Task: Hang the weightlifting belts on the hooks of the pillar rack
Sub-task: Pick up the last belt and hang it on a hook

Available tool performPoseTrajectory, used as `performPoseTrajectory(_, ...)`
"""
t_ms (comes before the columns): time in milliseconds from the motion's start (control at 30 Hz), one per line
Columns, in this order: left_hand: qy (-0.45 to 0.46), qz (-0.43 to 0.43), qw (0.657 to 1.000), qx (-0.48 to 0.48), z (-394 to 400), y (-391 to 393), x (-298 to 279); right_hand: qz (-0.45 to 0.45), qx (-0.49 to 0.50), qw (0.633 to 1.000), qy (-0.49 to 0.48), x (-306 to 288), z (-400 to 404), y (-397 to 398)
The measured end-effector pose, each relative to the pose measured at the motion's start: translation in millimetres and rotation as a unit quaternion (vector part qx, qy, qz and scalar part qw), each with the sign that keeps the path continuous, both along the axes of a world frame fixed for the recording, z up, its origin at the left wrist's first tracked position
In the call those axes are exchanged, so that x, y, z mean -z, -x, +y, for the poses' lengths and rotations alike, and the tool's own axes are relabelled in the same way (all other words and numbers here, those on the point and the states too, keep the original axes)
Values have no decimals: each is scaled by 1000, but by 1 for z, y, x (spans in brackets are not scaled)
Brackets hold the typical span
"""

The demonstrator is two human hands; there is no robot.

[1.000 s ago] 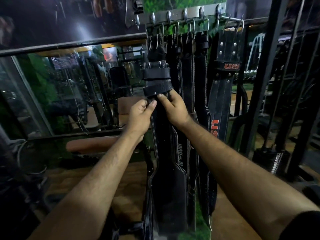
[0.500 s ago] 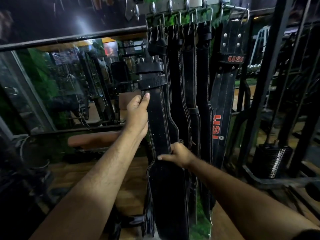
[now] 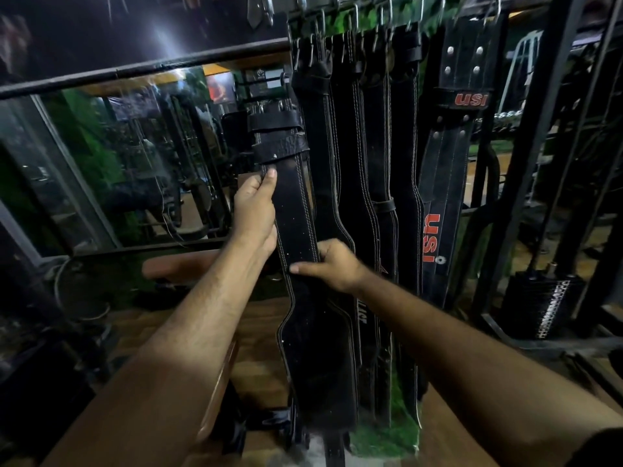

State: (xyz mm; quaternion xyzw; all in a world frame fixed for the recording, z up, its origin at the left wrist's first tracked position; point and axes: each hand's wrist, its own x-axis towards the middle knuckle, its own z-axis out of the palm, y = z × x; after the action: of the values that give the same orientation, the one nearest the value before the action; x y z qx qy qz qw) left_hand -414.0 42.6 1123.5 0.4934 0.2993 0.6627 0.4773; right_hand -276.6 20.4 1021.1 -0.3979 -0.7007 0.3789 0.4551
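Note:
A black leather weightlifting belt (image 3: 296, 214) with white stitching stands upright in front of the rack, its buckle end up and off the hooks. My left hand (image 3: 254, 210) grips its left edge just under the keeper loops. Lower down, my right hand (image 3: 332, 264) holds it with the thumb across the front and the fingers behind. Several black belts (image 3: 357, 156) hang from metal hooks (image 3: 384, 15) along the top rail. A belt with red USI lettering (image 3: 448, 183) hangs at the right.
A dark steel rack upright (image 3: 526, 170) stands right of the belts, with a weight stack (image 3: 539, 305) at its foot. A mirror wall (image 3: 118, 170) fills the left. A brown padded bench (image 3: 178, 267) sits low behind my left arm. Wooden flooring lies below.
My right hand has slid down the belt from beside the left hand to a lower grip. The belt's top has swung left, away from the hanging belts. The view has moved closer.

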Motion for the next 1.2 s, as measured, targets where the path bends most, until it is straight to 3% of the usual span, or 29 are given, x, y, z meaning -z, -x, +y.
performPoseTrajectory(133,16,-1,1000,19,2,3,9,-52,31,996,60,36,-1,-3)
performPoseTrajectory(233,39,5,999,26,0,-1,25,-289,54,951,95,53,11,-16)
performPoseTrajectory(300,46,7,999,20,-1,-1,30,-383,53,914,122,61,12,-20)
performPoseTrajectory(367,47,3,999,16,2,-1,32,-349,51,929,115,55,13,-23)
performPoseTrajectory(500,48,-7,999,5,6,-4,28,-177,28,980,83,19,16,-23)
performPoseTrajectory(700,34,3,999,-20,10,-5,14,29,6,997,73,-11,13,-30)
performPoseTrajectory(967,-7,61,996,-59,10,-10,-11,139,21,990,4,-66,9,-26)
performPoseTrajectory(1200,-22,79,996,-20,-2,-15,-39,103,5,991,-81,-107,7,-30)
